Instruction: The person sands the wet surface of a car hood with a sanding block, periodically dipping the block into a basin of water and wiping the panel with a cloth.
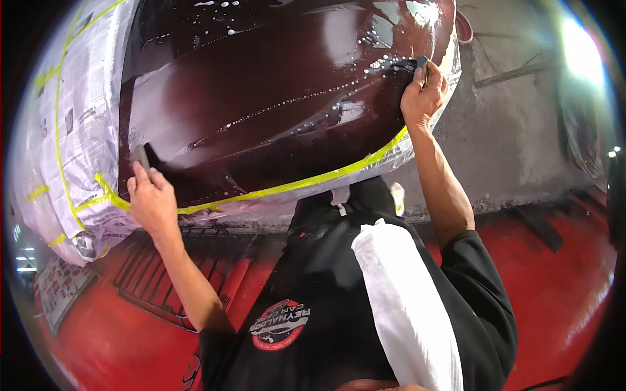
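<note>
A glossy dark maroon car panel [261,98] fills the upper middle, wet with drops and streaks of liquid. My left hand [153,195] is at the panel's lower left corner, its fingers closed on a flat grey block [140,156] that rests against the surface. At the right edge of the panel, my right hand [425,98] grips a small grey-green pad [422,63], with something yellowish between the fingers. Yellow tape [313,177] runs along the panel's lower edge, over masking paper [91,130] and plastic.
A black metal rack [163,280] lies below left on the red floor [554,280]. Grey concrete [508,130] lies to the right, with a reddish round container [463,27] beside the panel. A white cloth [411,306] hangs over my black shirt.
</note>
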Demonstrator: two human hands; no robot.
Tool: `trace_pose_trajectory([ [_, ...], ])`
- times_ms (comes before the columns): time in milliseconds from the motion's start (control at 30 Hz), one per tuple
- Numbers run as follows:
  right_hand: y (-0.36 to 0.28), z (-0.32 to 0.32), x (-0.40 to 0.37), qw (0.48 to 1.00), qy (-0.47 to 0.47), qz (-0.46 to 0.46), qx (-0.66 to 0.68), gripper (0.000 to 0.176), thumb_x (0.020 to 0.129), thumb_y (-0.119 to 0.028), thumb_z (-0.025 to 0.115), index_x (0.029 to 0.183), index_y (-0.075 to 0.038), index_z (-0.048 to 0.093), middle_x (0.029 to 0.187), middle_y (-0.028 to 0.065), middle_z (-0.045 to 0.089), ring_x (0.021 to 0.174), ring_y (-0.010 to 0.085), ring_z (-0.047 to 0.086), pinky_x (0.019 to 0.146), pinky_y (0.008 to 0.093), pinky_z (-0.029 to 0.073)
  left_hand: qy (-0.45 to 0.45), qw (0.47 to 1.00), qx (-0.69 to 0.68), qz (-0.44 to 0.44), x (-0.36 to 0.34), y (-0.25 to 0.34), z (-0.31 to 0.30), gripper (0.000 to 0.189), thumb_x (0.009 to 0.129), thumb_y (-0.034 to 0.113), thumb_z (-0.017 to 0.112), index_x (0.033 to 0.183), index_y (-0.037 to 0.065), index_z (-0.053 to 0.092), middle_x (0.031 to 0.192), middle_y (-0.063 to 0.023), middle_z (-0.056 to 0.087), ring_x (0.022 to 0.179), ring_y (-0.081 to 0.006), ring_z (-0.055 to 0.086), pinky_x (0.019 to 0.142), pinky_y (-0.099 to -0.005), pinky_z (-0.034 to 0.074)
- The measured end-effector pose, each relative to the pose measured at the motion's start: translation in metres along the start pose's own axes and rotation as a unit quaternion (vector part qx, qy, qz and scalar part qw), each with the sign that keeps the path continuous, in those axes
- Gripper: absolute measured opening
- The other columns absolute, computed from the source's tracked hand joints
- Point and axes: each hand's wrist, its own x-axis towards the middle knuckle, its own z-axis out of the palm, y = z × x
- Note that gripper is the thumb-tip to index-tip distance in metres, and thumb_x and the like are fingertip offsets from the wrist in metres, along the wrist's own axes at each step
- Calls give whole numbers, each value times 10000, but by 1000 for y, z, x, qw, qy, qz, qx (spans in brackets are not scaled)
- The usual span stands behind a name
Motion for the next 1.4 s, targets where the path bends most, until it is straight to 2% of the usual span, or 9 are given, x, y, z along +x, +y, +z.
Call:
trace_pose_trajectory([
  [167,35,0,4,977,-7,151,149,259,916,-179,632,1161,-94,642,1078,175,621,1032,331,598,921,426,461,19,999,-37,11,-18,64,-11,397,926,281,597,1252,63,662,990,-181,671,756,-377,695,654,-479,576],
  [200,59,-9,8,987,-13,98,130,231,942,-85,665,1165,-32,634,1090,46,656,1011,142,613,896,281,483,13,999,-34,4,-21,81,-17,403,927,288,589,1256,66,659,987,-180,675,759,-379,695,650,-477,576],
  [467,293,-98,24,972,-110,207,37,339,961,-168,629,1249,12,612,1231,157,651,1127,261,635,989,355,478,4,992,-121,44,-47,293,-60,388,856,239,653,1214,92,672,891,-113,638,663,-318,681,544,-435,563],
  [600,387,-128,25,963,-188,175,-83,373,970,-232,616,1279,-24,611,1168,166,654,1099,296,643,978,386,484,10,983,-117,140,-53,424,-61,423,840,180,626,1207,-31,619,876,-137,601,644,-290,674,484,-399,574],
  [933,419,-154,-23,924,-273,213,-160,336,966,-194,609,1266,-43,624,1196,206,631,1091,336,648,968,418,503,35,908,-355,220,-62,613,-37,411,855,148,607,1188,-92,611,870,-173,624,645,-297,660,512,-410,558],
  [1000,413,-146,-41,920,-300,207,-143,345,964,-198,615,1275,-49,615,1194,215,624,1086,352,639,959,426,501,-75,857,-485,159,-69,632,-44,368,871,154,614,1167,-63,632,900,-185,644,663,-329,668,579,-425,567],
  [1133,391,-132,-72,913,-335,206,-110,343,956,-200,626,1266,-55,615,1192,229,619,1076,380,624,947,449,491,28,847,-510,148,-78,577,-80,384,839,124,663,1188,-36,641,953,-146,671,683,-275,662,568,-416,536],
  [1267,393,-117,-114,881,-413,190,-132,322,939,-186,628,1233,-55,621,1174,233,619,1083,404,594,946,474,465,161,938,-303,56,-61,429,-78,152,871,90,669,773,-7,606,672,-117,537,598,-279,519,548,-409,427],
  [1400,390,-115,-129,861,-453,184,-139,312,930,-164,621,1226,-64,615,1154,228,616,1082,415,576,944,481,450,210,973,-23,-91,-45,238,-49,440,943,229,621,1217,-115,617,936,-241,654,892,-399,640,792,-492,489],
])
